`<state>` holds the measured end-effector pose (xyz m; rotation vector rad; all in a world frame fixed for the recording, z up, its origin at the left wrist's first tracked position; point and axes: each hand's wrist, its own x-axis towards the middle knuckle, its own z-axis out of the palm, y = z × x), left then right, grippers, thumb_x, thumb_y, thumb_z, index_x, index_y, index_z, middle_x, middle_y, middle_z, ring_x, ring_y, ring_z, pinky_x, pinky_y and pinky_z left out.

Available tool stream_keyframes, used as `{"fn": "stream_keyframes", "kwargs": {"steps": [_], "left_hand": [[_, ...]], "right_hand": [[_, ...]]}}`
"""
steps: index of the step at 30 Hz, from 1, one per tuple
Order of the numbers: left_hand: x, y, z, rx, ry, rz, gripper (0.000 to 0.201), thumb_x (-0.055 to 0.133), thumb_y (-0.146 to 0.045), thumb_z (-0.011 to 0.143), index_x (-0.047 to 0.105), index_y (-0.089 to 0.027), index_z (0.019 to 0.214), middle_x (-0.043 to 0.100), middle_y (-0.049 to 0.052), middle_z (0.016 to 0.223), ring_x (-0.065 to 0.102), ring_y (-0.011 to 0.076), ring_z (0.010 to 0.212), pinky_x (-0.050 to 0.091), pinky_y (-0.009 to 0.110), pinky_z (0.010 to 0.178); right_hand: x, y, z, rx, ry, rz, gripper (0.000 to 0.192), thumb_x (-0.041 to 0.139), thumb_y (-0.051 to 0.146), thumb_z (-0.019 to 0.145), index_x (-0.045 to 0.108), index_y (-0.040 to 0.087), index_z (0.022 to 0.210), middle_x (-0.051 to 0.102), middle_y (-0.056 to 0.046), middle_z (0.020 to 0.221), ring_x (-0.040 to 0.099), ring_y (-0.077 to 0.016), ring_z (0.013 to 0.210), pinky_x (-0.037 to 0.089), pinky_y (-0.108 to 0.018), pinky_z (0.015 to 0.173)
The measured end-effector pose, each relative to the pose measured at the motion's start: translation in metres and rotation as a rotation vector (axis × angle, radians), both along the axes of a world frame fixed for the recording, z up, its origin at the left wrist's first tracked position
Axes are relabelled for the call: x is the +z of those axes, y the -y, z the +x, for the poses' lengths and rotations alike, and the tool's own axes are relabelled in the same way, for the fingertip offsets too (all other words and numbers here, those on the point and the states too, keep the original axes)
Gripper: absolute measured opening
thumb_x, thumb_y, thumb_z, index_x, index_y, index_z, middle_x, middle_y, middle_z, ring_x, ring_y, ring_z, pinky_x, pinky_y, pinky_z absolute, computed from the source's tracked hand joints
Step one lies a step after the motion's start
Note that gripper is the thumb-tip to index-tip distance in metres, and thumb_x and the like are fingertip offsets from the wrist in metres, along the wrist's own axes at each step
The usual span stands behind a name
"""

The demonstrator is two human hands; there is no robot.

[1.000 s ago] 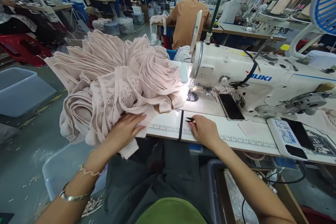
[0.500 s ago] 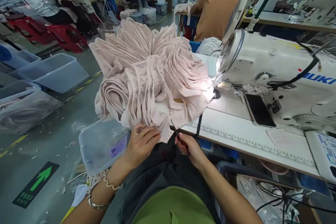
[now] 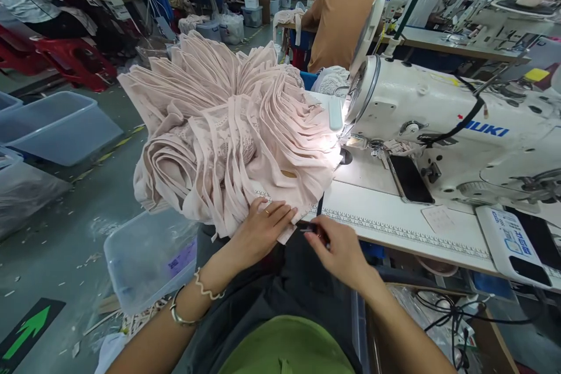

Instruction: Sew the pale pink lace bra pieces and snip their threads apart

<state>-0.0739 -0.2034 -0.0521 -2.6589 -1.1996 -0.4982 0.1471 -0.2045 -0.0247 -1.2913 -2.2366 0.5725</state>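
Dozens of pale pink fabric pieces (image 3: 228, 128), some with lace-like openwork, lie fanned in a big bundle that overhangs the near left corner of our sewing table (image 3: 394, 216). Our left hand (image 3: 263, 228) lies flat, fingers spread, on the lowest flap at the table edge, pinning it down rather than gripping it. Just right of it, our right hand (image 3: 339, 251) is closed around small black thread snips (image 3: 309, 227), whose tip sits at the edge of that same flap. We judge the trimming has barely started: only this one piece is under the snips, and the whole bundle above our left hand looks unsorted. Beyond our right hand the white Juki sewing machine (image 3: 438, 123) stands with its lamp lit and nothing under the needle; a dark phone (image 3: 409, 178) lies on its bed. Below our left wrist a clear plastic bin (image 3: 144, 257) sits on the floor. Ahead, a person in an orange shirt (image 3: 342, 17) works with their back to us.
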Motion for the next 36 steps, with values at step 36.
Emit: {"fn": "stream_keyframes", "kwargs": {"steps": [36], "left_hand": [[0.000, 0.013, 0.009, 0.061, 0.118, 0.077, 0.041, 0.056, -0.046, 0.092, 0.059, -0.013, 0.117, 0.067, 0.014, 0.114, 0.058, 0.0275, 0.106, 0.031, 0.046, 0.091]], "right_hand": [[0.004, -0.018, -0.001, -0.187, 0.697, 0.361, 0.020, 0.044, 0.023, 0.097, 0.062, 0.020, 0.087, 0.065, -0.005, 0.072, 0.059, -0.0173, 0.063, 0.022, -0.032, 0.054]]}}
